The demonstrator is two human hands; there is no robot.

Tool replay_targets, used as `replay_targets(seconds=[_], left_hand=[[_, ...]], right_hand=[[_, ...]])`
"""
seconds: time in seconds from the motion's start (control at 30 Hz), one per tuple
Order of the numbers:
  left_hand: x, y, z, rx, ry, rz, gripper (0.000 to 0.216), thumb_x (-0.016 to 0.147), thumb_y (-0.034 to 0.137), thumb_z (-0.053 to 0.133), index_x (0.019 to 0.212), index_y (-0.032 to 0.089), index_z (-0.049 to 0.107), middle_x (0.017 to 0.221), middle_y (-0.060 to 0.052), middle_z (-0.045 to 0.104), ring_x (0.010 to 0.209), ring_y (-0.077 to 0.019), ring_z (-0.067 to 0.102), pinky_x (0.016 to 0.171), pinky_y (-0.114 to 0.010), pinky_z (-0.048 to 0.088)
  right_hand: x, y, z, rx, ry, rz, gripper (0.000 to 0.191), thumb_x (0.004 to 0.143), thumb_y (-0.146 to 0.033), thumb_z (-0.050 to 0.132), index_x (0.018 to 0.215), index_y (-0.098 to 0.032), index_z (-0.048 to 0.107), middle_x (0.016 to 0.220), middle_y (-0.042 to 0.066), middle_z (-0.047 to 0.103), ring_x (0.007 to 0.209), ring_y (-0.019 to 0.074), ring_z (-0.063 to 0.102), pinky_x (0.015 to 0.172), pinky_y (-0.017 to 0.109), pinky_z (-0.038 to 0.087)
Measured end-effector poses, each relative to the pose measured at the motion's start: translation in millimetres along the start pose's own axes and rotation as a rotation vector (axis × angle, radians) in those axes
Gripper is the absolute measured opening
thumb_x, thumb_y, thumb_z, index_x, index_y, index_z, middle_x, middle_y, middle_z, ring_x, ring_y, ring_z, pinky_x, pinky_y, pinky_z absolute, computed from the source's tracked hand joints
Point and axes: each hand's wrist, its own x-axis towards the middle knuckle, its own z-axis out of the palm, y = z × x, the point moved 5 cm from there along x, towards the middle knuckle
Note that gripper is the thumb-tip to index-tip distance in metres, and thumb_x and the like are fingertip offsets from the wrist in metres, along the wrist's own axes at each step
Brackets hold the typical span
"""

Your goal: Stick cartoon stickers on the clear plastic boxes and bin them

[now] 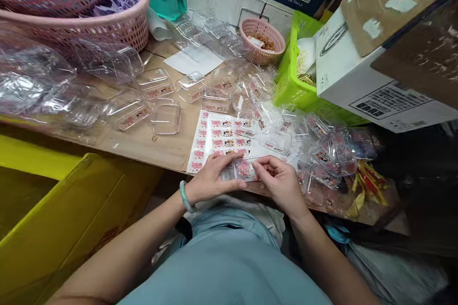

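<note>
Mid-frame, our left hand (213,176) grips a crosswise clear case (243,169); our right hand (278,178) pinches its right end.

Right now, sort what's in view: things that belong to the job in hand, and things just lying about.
Likely in the job:
clear box, held by the left hand, the right hand at its end
sticker sheet
loose clear boxes

Apparently lying about:
large pink basket
small pink basket
green crate
yellow box
</note>
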Motion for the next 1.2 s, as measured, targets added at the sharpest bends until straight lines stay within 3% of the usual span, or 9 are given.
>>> replay_targets(seconds=[0.17, 0.4, 0.63, 0.73, 0.87, 0.97, 1.03, 1.1, 1.2], left_hand=[[1, 0, 9, -0.012, 0.123, -0.067, 0.039, 0.092, 0.046, 0.048, 0.120, 0.023, 0.063, 0.115, -0.006, 0.070, 0.104, -0.0226, 0.060, 0.096, -0.039, 0.042], [2, -3, 11, -0.010, 0.145, -0.053, 0.035, 0.088, 0.041, 0.057, 0.116, 0.023, 0.067, 0.106, -0.005, 0.073, 0.097, -0.0212, 0.060, 0.095, -0.039, 0.041], [2, -4, 12, 0.000, 0.187, -0.056, 0.039, 0.085, 0.045, 0.059, 0.115, 0.022, 0.070, 0.095, -0.006, 0.073, 0.093, -0.0216, 0.059, 0.092, -0.038, 0.043], [1, -4, 13, 0.010, 0.195, -0.046, 0.038, 0.085, 0.045, 0.060, 0.115, 0.022, 0.070, 0.092, -0.005, 0.073, 0.092, -0.0214, 0.059, 0.094, -0.040, 0.042], [-1, -6, 13, 0.013, 0.230, -0.045, 0.036, 0.084, 0.044, 0.061, 0.113, 0.025, 0.071, 0.099, -0.005, 0.073, 0.097, -0.0222, 0.057, 0.092, -0.039, 0.045], [-2, -8, 14, 0.010, 0.252, -0.014, 0.035, 0.084, 0.043, 0.061, 0.112, 0.024, 0.071, 0.101, -0.005, 0.073, 0.096, -0.0218, 0.058, 0.093, -0.039, 0.045], [-4, -7, 15, 0.016, 0.268, 0.029, 0.035, 0.084, 0.041, 0.060, 0.112, 0.023, 0.070, 0.102, -0.005, 0.074, 0.093, -0.0209, 0.060, 0.094, -0.041, 0.044], [-4, -5, 15, 0.031, 0.274, 0.073, 0.034, 0.085, 0.039, 0.060, 0.112, 0.023, 0.070, 0.103, -0.005, 0.074, 0.091, -0.0201, 0.061, 0.096, -0.042, 0.043], [-5, -4, 15, 0.051, 0.271, 0.096, 0.033, 0.085, 0.038, 0.061, 0.112, 0.023, 0.069, 0.100, -0.005, 0.074, 0.090, -0.0200, 0.062, 0.096, -0.042, 0.043]], right_hand=[[-1, 0, 0, -0.115, 0.043, -0.032, 0.028, 0.087, -0.042, 0.060, 0.083, -0.016, 0.067, 0.058, -0.001, 0.059, 0.050, 0.0104, 0.050, 0.049, 0.021, 0.038], [-13, -11, 1, -0.536, 0.219, -0.290, 0.016, 0.092, -0.026, 0.054, 0.088, -0.017, 0.067, 0.074, 0.003, 0.071, 0.059, 0.0126, 0.062, 0.058, 0.023, 0.042], [-22, -13, 8, -0.684, 0.315, -0.404, 0.018, 0.095, -0.025, 0.050, 0.087, -0.017, 0.064, 0.068, 0.002, 0.069, 0.056, 0.0129, 0.063, 0.058, 0.023, 0.043], [-23, -7, -1, -0.733, 0.387, -0.355, 0.022, 0.093, -0.032, 0.053, 0.106, -0.016, 0.061, 0.060, -0.001, 0.060, 0.050, 0.0135, 0.057, 0.055, 0.025, 0.042], [-24, 8, -24, -0.626, 0.524, -0.204, 0.064, 0.092, -0.041, 0.052, 0.144, -0.013, 0.028, 0.084, 0.005, 0.063, 0.058, 0.0158, 0.057, 0.060, 0.029, 0.049], [-23, 20, -16, -0.506, 0.451, -0.088, 0.085, 0.085, -0.054, 0.057, 0.150, -0.016, 0.016, 0.111, 0.013, 0.062, 0.073, 0.0197, 0.063, 0.068, 0.035, 0.053], [-21, 26, -2, -0.484, 0.357, -0.028, 0.093, 0.080, -0.059, 0.061, 0.150, -0.018, 0.017, 0.117, 0.014, 0.063, 0.087, 0.0251, 0.065, 0.077, 0.039, 0.053], [-19, 31, 6, -0.416, 0.308, 0.008, 0.084, 0.082, -0.058, 0.059, 0.148, -0.018, 0.025, 0.111, 0.012, 0.067, 0.095, 0.0269, 0.065, 0.084, 0.041, 0.052], [-18, 41, 2, -0.200, 0.298, 0.058, 0.058, 0.092, -0.053, 0.046, 0.139, -0.020, 0.042, 0.100, 0.008, 0.071, 0.089, 0.0228, 0.067, 0.083, 0.036, 0.052]])
